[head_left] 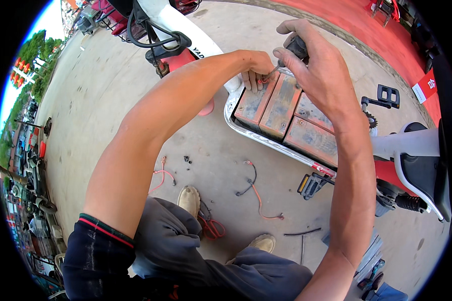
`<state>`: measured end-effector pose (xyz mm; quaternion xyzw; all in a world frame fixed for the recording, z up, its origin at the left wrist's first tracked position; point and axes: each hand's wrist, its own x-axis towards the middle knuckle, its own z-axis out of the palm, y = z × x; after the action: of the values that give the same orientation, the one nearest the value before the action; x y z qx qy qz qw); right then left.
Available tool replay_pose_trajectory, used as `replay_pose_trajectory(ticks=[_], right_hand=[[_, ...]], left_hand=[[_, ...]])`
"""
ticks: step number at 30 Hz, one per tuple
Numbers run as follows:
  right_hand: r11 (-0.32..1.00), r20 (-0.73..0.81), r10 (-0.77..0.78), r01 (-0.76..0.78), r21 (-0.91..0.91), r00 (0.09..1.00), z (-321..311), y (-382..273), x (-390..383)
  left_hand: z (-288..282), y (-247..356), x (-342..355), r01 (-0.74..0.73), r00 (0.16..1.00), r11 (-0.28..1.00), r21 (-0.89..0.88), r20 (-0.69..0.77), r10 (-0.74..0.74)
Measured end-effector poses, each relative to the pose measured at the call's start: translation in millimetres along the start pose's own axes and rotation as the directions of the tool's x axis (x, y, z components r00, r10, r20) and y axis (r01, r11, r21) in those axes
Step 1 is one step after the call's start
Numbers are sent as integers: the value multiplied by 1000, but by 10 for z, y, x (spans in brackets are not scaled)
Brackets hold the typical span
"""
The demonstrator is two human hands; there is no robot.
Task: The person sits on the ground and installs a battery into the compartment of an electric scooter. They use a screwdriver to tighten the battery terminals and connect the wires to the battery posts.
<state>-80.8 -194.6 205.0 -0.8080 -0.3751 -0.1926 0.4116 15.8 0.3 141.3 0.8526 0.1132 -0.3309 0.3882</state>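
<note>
Head view, L to R. Far L edge: clutter of parts and tools along the yard border, too small to identify. Concrete floor (110,90) carries loose items near centre: pink wire piece (161,175), small dark screws (188,160), black-and-orange wire length (256,193), red-handled cutters (211,226) lying beside person's shoe (189,199); second shoe (263,243) further R, thin black rods (302,236) just beyond it. Person squats, grey trousers and dark sleeve w/ red-green trim at lower edge. Left hand (253,70): fingers curled down onto near corner of battery pack (286,113), pinching a small red wire end (262,79) at a terminal; grip looks closed, exact hold partly hidden. Right hand (316,60): closed fist around dark screwdriver handle (297,47), shaft angled down-left, tip at same terminal, just beside left hand's fingers. Battery pack: several rust-stained blocks side by side in the open footboard tray of a white-and-red e-scooter (417,150), which sits on the floor. Pedal (388,95) behind pack, another pedal (311,184) in front. Red ground surface at far upper R.
</note>
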Motion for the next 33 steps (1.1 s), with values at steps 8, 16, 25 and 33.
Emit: replay_pose_trajectory(ticks=[8, 16, 25, 33], right_hand=[[987, -91, -153, 147, -71, 984, 128, 23, 114], [988, -91, -132, 123, -92, 987, 247, 126, 198], [992, -56, -80, 74, -101, 995, 282, 145, 253], [990, -44, -94, 89, -107, 995, 311, 157, 314]], left_hand=[[-183, -89, 313, -39, 997, 992, 118, -57, 46], [-288, -205, 623, -89, 986, 984, 156, -129, 109], [-311, -274, 868, -100, 977, 974, 205, -164, 135], [-318, -323, 961, -96, 974, 967, 236, -177, 140]])
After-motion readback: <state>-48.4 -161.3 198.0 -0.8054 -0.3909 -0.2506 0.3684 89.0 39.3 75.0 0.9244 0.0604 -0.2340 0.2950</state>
